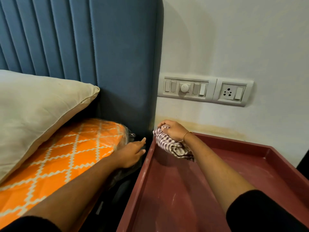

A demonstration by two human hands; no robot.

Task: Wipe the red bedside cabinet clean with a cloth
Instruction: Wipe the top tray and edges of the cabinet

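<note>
The red bedside cabinet point(217, 190) stands right of the bed, its top a shallow tray-like surface with a raised rim all round; pale dusty streaks and smears show across the red, thickest toward the near left. The right hand point(172, 130) is at the far left corner of that top, close to the wall, with its fingers curled round a bunched checked cloth point(168, 145) (purple-brown and cream squares). The cloth bulges out under the palm and trails down onto the cabinet's top beside the left rim. A thin gold bangle point(186, 136) circles the right wrist, and a black sleeve point(260, 213) covers the upper forearm.

The left hand point(132, 153) lies at the edge of the mattress point(58, 161), which wears an orange cover with a cream zigzag lattice under clear plastic wrap. Its fingers are straight and relaxed, pointing toward the dark gap between bed and cabinet, holding nothing; the palm appears to rest on the mattress's corner.

A cream pillow point(36, 111) leans on the mattress against the blue padded headboard point(100, 47), whose left part is ribbed in vertical channels. On the white wall above the cabinet sits a switch plate point(185, 88) with rocker switches and a round dial, and just beside it a socket plate point(232, 92). A yellowish stain point(217, 127) runs along the wall just above the cabinet's back rim.
</note>
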